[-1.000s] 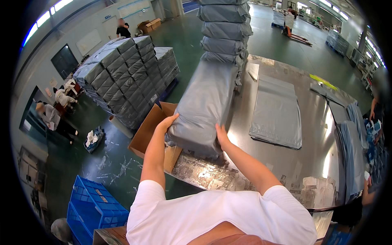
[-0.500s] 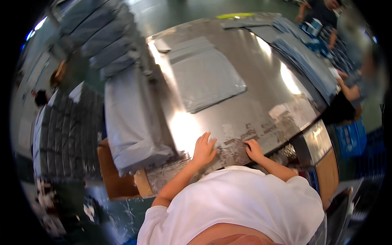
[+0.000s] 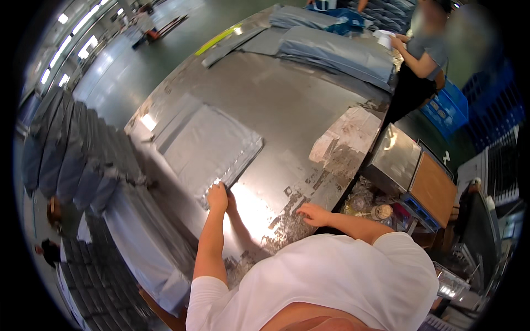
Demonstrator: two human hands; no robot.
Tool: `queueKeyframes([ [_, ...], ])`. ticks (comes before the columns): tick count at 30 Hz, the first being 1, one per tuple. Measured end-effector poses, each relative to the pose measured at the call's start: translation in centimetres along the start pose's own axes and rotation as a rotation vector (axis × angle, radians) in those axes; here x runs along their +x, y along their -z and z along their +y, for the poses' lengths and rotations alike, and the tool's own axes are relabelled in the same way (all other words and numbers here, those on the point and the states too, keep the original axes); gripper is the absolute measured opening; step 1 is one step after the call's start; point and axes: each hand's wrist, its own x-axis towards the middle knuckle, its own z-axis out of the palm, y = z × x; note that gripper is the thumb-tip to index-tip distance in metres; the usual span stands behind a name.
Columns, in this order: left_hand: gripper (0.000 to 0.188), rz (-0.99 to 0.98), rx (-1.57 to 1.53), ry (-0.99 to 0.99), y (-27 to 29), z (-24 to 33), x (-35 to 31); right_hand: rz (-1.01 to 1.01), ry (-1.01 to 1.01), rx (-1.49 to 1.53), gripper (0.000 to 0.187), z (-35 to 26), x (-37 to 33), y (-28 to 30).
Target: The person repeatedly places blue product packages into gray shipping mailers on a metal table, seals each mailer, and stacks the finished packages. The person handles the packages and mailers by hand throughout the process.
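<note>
A flat grey plastic-wrapped package (image 3: 207, 138) lies on the metal-topped table (image 3: 287, 110), left of its middle. At the package's near edge is my left hand (image 3: 217, 197), its fingers bent and closed over the plastic rim. The fingertips are partly hidden against the shiny wrap. My right hand (image 3: 312, 214) rests near the table's front edge, on a worn, scuffed patch. Its fingers are loosely bent and a little apart, with nothing visible in them.
Stacked grey packages (image 3: 72, 143) and a long grey bundle (image 3: 146, 248) flank the table's left side. More grey bags (image 3: 337, 52) lie at the far edge. A co-worker (image 3: 422, 55) stands at the far right near a blue crate (image 3: 446, 107). A metal box (image 3: 393, 157) stands to my right.
My view has turned to the right. My left hand has reached forward from the near table edge to the package and closed on its rim. The right hand stays near the front edge.
</note>
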Motion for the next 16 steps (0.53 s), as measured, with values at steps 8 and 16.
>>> queueKeyframes([
  [8, 0.035, -0.124, 0.138, -0.255, -0.4, 0.3, 0.5, -0.003, 0.02, 0.162, 0.027, 1.1, -0.4, 0.9],
  [16, 0.052, -0.124, 0.012, -0.266, -1.1, 4.6, -8.0, -0.006, 0.023, 0.114, 0.026, 1.6, -0.2, 0.7],
])
